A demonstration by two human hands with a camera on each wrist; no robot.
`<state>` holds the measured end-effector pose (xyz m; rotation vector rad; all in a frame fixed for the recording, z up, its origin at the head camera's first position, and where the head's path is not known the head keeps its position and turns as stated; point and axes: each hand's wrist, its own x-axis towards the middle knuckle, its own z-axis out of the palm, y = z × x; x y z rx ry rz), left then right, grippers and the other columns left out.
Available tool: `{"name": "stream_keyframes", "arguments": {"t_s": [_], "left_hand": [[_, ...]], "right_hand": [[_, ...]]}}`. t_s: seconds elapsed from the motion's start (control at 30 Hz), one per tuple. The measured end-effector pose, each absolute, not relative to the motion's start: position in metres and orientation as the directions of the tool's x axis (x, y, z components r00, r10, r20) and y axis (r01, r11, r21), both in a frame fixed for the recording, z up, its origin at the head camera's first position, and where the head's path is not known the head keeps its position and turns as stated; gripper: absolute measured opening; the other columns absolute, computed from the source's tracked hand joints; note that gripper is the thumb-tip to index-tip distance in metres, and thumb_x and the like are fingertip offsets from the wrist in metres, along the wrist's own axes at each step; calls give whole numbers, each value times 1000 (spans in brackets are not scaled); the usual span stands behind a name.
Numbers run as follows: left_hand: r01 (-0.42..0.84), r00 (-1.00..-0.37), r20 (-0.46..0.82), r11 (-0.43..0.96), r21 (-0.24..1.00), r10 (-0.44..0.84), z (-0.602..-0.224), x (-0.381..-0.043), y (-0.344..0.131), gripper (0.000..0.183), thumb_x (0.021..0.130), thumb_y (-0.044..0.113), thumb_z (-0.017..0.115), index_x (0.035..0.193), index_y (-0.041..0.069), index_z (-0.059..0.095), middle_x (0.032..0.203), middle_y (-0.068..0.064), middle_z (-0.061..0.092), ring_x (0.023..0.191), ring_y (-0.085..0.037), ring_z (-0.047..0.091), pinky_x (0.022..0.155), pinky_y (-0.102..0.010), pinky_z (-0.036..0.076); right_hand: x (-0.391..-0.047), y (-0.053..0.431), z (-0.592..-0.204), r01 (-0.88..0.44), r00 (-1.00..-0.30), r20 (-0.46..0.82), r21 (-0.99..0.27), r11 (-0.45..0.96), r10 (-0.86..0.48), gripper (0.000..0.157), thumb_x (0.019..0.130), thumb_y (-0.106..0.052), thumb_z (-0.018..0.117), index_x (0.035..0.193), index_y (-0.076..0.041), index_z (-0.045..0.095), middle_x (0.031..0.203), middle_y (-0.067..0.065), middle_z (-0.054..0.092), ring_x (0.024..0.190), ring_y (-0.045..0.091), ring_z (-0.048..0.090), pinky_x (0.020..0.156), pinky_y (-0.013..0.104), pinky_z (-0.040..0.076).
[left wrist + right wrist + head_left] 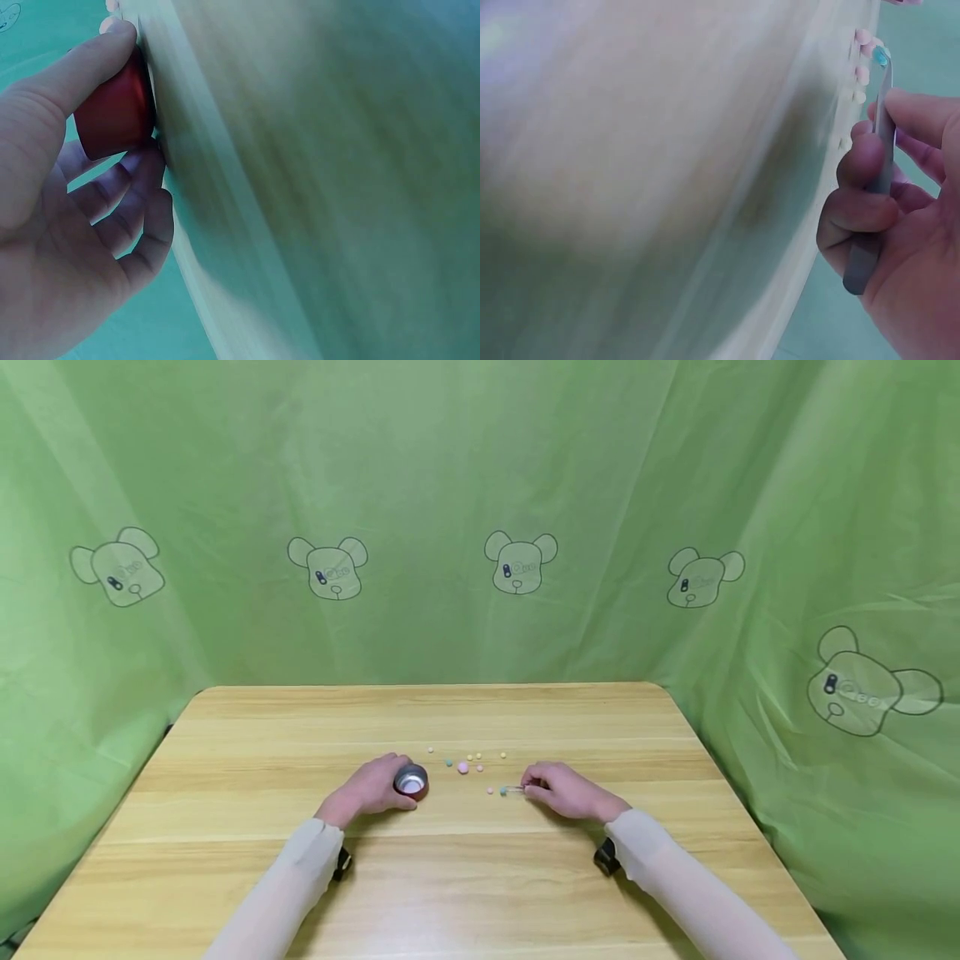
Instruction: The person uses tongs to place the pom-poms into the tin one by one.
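My left hand [372, 785] grips a small round cup, red outside and silver inside [412, 782], between thumb and fingers. The cup's red wall [116, 116] shows close to the table in the left wrist view. To the right, my right hand [564, 790] holds metal tweezers [864, 262], fingers curled round them. Their tips point left, at a small teal ball [503, 791]; in the right wrist view this teal ball [881, 55] is at the tips. Whether the tips pinch it or only touch it, I cannot tell. A small pink ball [491, 791] lies just left of it.
Several small balls lie between the hands on the wooden table [480, 893], among them a larger pink ball [462, 767], a second teal ball [449, 762] and a yellow ball [503, 755]. A green curtain [427, 635] with bear faces surrounds the table's back and sides.
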<state>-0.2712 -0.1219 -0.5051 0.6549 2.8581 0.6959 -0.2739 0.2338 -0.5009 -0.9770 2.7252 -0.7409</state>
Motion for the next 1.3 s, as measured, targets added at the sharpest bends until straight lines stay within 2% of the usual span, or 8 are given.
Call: {"name": "stream_keyframes", "arguments": {"t_s": [0.3, 0.87, 1.1, 1.3], "left_hand": [[376, -899, -20, 796, 475, 437, -504, -270, -121, 55, 70, 33, 83, 114, 12, 58, 100, -2, 57, 91, -19, 56, 83, -40, 46], [370, -902, -20, 797, 478, 431, -504, -271, -122, 56, 71, 33, 83, 115, 12, 58, 101, -2, 57, 93, -20, 56, 85, -41, 45], [373, -901, -14, 791, 485, 433, -505, -272, -123, 55, 70, 33, 84, 114, 12, 58, 100, -1, 56, 92, -20, 56, 84, -41, 45], [387, -896, -4, 784, 485, 445, -507, -272, -124, 56, 69, 33, 84, 113, 12, 58, 99, -1, 56, 92, -20, 56, 84, -41, 45]], "right_hand": [[-278, 226, -497, -535, -790, 33, -525, 662, -613, 9, 96, -15, 56, 100, -13, 64, 87, -9, 57, 79, 9, 53, 71, 28, 46], [-293, 193, -482, -563, -773, 75, -539, 627, -630, 12, 96, -14, 55, 100, -9, 65, 89, 3, 62, 77, 11, 52, 68, 29, 45], [-296, 177, -476, -585, -761, 95, -530, 614, -642, 10, 95, -13, 56, 99, -12, 65, 88, -5, 59, 78, 10, 53, 68, 28, 45], [-299, 165, -475, -601, -741, 89, -531, 597, -666, 10, 95, -12, 56, 99, -10, 65, 89, 0, 62, 78, 10, 52, 70, 29, 45]]}}
